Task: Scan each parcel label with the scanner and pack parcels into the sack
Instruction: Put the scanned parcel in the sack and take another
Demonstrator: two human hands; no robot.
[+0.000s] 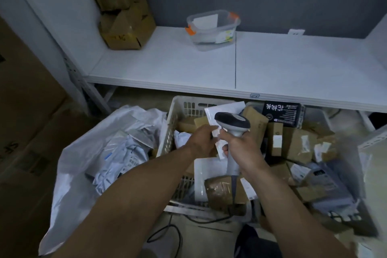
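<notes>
White table (293, 69) is spanning the back under a grey wall. At centre, the right hand (244, 148) is gripping one scanner (232, 122) and the left hand (201, 140) is pinching one white parcel (222, 109), its label hard to make out. A slotted basket (178, 111) below is holding jumbled parcels, uncountable. One sack (88, 153) at 9 o'clock is holding mailers. One clear tub (211, 31) is sitting at 12 o'clock.

white parcel (222, 110): print unreadable | parcels at right (326, 182): motion-blurred | carton (25, 90): cut by left edge
</notes>
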